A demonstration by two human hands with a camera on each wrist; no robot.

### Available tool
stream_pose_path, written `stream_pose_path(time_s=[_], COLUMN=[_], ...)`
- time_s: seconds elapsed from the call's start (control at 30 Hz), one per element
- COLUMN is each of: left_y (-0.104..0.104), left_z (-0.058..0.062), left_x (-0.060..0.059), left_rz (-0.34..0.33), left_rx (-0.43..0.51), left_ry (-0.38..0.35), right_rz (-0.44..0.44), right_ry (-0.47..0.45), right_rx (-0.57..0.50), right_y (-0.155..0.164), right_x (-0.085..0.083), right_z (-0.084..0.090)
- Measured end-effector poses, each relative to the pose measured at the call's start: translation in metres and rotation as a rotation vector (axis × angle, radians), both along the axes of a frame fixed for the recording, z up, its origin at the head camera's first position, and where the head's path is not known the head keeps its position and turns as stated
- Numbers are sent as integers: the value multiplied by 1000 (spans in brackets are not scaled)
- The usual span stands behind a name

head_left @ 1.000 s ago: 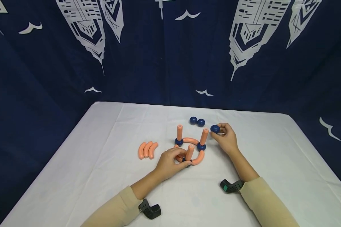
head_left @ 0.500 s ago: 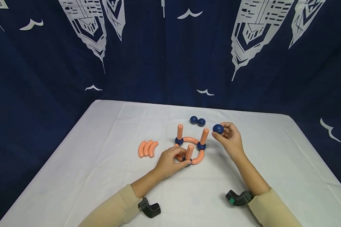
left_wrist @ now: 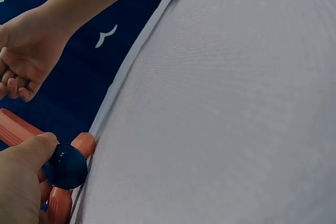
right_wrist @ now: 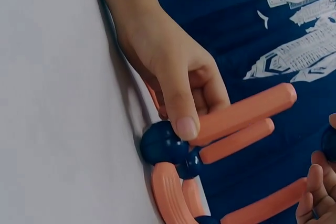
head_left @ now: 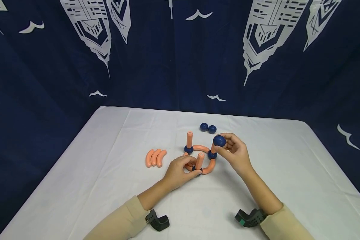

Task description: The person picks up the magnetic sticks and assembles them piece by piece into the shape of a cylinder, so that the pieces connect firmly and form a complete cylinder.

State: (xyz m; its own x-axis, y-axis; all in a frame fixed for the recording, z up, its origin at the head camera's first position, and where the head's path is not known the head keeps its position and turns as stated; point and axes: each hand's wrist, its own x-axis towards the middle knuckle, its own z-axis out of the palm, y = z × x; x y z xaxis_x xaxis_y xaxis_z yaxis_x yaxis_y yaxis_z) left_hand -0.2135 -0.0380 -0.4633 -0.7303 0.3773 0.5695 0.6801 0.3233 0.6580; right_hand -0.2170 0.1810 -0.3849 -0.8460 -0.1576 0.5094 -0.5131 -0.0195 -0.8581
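Note:
On the table stands a ring of curved orange pieces (head_left: pixel 209 167) joined by blue balls, with three orange rods rising from it. My left hand (head_left: pixel 177 171) grips the near blue ball (right_wrist: pixel 161 144) at the foot of the near rod (head_left: pixel 200 160); its thumb lies against that joint in the left wrist view. Between thumb and fingers, my right hand (head_left: pixel 237 155) pinches a loose blue ball (head_left: pixel 219 140). That ball covers the top of the right rod (head_left: pixel 213 149) in the head view; whether they touch I cannot tell. The back-left rod (head_left: pixel 189 140) has a bare top.
Two blue balls (head_left: pixel 204 127) lie side by side behind the ring. Three curved orange pieces (head_left: pixel 154 158) lie together to its left. A white cloth (head_left: pixel 123 133) covers the table, and a dark blue printed curtain (head_left: pixel 156 66) hangs behind it.
My right hand first drew slightly right with the blue ball, then moved left, bringing it over the right rod's top. The left hand and the ring have stayed in place.

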Motion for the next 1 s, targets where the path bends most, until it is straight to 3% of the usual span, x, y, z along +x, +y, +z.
stream_pose_path(time_s=[0.47, 1.0], left_y=[1, 1], left_z=[2, 1], left_x=[1, 0], left_rz=[-9, -13], left_rx=[-1, -4], left_ry=[-42, -22], right_rz=[64, 82], right_ry=[127, 86], right_rx=[90, 170], right_y=[-18, -26], right_x=[9, 14], right_z=[2, -4])
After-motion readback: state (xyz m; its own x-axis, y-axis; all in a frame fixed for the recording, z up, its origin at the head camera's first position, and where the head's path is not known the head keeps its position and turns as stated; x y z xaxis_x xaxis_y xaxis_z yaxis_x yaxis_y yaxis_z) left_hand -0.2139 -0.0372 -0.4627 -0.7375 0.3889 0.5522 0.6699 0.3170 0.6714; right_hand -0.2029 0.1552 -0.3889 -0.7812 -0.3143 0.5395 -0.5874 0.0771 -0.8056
